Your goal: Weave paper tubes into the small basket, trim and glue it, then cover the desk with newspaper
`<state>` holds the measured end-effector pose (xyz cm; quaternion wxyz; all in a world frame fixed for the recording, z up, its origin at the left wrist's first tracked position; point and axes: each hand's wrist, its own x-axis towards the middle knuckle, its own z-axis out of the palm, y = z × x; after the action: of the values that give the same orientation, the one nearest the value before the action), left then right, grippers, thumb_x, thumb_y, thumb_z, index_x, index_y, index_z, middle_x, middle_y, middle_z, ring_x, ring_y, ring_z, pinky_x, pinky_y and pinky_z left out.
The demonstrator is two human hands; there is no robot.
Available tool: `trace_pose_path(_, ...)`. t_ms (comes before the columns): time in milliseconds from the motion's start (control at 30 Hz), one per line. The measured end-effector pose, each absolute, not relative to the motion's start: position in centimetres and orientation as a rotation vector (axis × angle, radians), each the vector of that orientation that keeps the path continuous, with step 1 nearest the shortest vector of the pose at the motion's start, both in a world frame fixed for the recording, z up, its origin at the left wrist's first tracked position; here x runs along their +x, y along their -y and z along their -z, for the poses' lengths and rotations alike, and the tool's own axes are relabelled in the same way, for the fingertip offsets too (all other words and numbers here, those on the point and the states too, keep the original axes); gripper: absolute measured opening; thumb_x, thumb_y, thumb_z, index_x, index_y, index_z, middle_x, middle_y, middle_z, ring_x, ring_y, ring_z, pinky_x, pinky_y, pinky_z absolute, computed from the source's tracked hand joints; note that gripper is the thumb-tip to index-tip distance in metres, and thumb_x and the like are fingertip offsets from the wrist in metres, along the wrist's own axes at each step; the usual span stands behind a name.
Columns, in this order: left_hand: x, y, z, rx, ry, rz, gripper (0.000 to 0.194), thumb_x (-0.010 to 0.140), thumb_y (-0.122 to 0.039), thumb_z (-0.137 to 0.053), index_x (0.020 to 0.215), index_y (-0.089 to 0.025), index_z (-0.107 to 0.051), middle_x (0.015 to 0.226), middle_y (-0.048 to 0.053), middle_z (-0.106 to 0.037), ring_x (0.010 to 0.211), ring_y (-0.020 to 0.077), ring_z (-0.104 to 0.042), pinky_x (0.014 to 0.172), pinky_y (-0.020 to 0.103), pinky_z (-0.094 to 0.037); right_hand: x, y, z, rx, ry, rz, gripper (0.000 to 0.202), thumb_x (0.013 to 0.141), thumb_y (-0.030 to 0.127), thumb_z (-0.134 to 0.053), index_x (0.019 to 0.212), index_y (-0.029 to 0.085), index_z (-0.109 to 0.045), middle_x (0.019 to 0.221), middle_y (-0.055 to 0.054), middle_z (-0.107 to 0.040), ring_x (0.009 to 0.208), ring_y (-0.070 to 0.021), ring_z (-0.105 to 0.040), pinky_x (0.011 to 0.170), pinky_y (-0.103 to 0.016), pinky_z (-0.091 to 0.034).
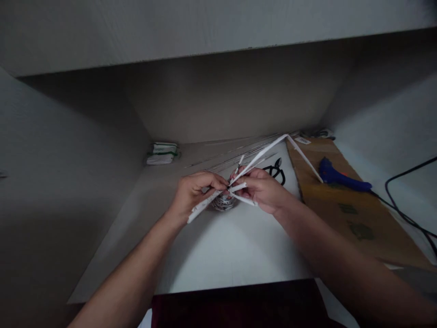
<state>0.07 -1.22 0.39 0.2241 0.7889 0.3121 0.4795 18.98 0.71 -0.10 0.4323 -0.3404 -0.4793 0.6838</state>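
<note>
A small round piece woven from rolled paper tubes (223, 202) is between my hands, with white paper strips sticking out on several sides. My left hand (196, 189) is closed, its thumb and fingertips pinching the top of the weave. Opposite it, my right hand (264, 187) is closed around strips at the same spot. One long white paper strip (264, 150) rises from the weave, bends at the top and slopes down to the right onto the cardboard. The fingers partly hide the weave.
On the right, a blue glue gun (341, 176) with a black cord (406, 218) lies on a cardboard sheet (327, 214). Black-handled scissors (276, 173) lie behind my right hand. Thin paper sticks (235, 152) stretch along the back. A white bundle (163, 153) sits back left. Walls and an overhead shelf (205, 32) enclose the table.
</note>
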Motion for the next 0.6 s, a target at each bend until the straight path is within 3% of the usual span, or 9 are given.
trace_pose_path(100, 0.1, 1.2, -0.4, 2.167, -0.798, -1.305, 0.01, 0.083, -0.021, -0.069, 0.074, -0.016, -0.069, 0.081, 0.007, -0.074, 0.076, 0.0173, -0.069, 0.07, 0.029, -0.053, 19.2, -0.5, -0.3, -0.81, 1.337, -1.583, 0.028, 0.067, 0.033, -0.077, 0.073, 0.018, -0.055, 0.062, 0.003, -0.057, 0.049, -0.0071, -0.044, 0.045, -0.023, -0.027)
trace_pose_path(200, 0.1, 1.4, -0.6, 2.215, -0.77, -1.264, 0.012, 0.084, -0.023, -0.068, 0.075, -0.017, -0.069, 0.078, 0.006, -0.073, 0.075, 0.0154, -0.068, 0.07, 0.027, -0.051, 19.3, -0.3, -0.7, -0.823, 1.45, -1.472, 0.029, 0.07, 0.037, -0.077, 0.072, 0.018, -0.056, 0.058, 0.003, -0.057, 0.047, -0.0077, -0.045, 0.045, -0.024, -0.032)
trace_pose_path(600, 0.3, 1.6, -0.3, 2.087, -0.832, -1.201, 0.013, 0.085, -0.025, -0.067, 0.075, -0.017, -0.069, 0.074, 0.004, -0.07, 0.071, 0.0142, -0.064, 0.068, 0.027, -0.048, 19.7, 0.6, -1.4, -0.773, 1.567, -1.368, 0.02, 0.075, 0.034, -0.075, 0.078, 0.019, -0.061, 0.065, 0.002, -0.061, 0.056, -0.011, -0.056, 0.052, -0.026, -0.044)
